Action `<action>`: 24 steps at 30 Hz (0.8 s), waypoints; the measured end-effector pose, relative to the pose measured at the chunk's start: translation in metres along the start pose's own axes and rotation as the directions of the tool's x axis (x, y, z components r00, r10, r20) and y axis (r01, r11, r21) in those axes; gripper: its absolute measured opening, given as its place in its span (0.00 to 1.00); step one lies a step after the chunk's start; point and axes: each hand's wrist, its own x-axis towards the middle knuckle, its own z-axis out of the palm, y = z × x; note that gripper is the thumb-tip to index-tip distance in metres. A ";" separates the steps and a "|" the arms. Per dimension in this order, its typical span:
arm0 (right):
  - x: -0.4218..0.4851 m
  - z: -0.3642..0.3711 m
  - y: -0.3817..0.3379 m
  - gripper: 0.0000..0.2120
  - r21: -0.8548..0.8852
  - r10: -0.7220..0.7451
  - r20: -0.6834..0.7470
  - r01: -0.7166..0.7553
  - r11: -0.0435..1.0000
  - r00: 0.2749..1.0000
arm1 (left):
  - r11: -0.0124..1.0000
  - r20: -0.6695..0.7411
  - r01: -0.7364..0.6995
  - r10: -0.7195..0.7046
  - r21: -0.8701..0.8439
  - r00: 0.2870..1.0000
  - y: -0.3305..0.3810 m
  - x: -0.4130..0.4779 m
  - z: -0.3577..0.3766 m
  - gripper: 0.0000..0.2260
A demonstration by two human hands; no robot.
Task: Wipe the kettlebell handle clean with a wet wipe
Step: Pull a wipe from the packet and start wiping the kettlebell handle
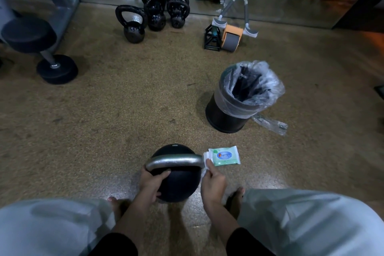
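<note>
Kettlebell [174,187] standing on the speckled floor [124,122], its grey metal handle [174,161] uppermost. The left hand [150,183] grips the handle's left end, fingers curled round it; the right hand [213,182] pinches a white wet wipe [206,157] held against the handle's right end. A wipes packet [225,156] (green and white) lies just beside the kettlebell; a lined bin [228,114] stands beyond.

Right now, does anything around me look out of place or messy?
Only the bin liner: it sits loose and bunched on the black bin, and a crumpled strip of plastic lies on the floor beside it.
</note>
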 end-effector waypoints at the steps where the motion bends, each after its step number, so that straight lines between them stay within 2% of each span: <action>1: -0.003 0.001 -0.004 0.16 0.007 -0.032 -0.010 0.032 0.999 0.999 | 1.000 -0.004 0.000 0.000 0.005 1.000 0.000 -0.001 0.000 0.31; 5: -0.023 0.007 0.007 0.17 0.052 -0.099 -0.026 0.101 0.994 0.995 | 1.000 -0.019 0.003 -0.003 0.018 1.000 0.000 -0.003 0.000 0.31; 8: -0.021 0.009 0.022 0.17 0.002 -0.019 -0.011 0.019 1.000 1.000 | 1.000 -0.020 0.004 -0.004 0.006 1.000 0.002 -0.004 0.001 0.30; 12: -0.007 0.008 0.008 0.15 0.065 0.076 -0.010 -0.075 0.995 0.997 | 1.000 -0.009 0.008 -0.008 -0.011 1.000 0.004 -0.007 0.002 0.30; 17: -0.019 0.008 0.004 0.16 0.055 -0.136 -0.052 0.139 0.989 0.989 | 1.000 -0.020 0.017 -0.017 0.008 1.000 0.002 -0.006 0.000 0.30; 21: -0.005 0.000 0.003 0.16 -0.038 -0.102 -0.008 0.101 0.994 0.995 | 1.000 -0.026 0.008 -0.008 0.004 1.000 0.003 -0.005 -0.001 0.31; 24: 0.015 -0.008 -0.019 0.15 -0.162 -0.137 0.084 0.149 0.975 0.987 | 1.000 -0.019 -0.004 0.004 0.001 1.000 0.003 -0.006 0.001 0.30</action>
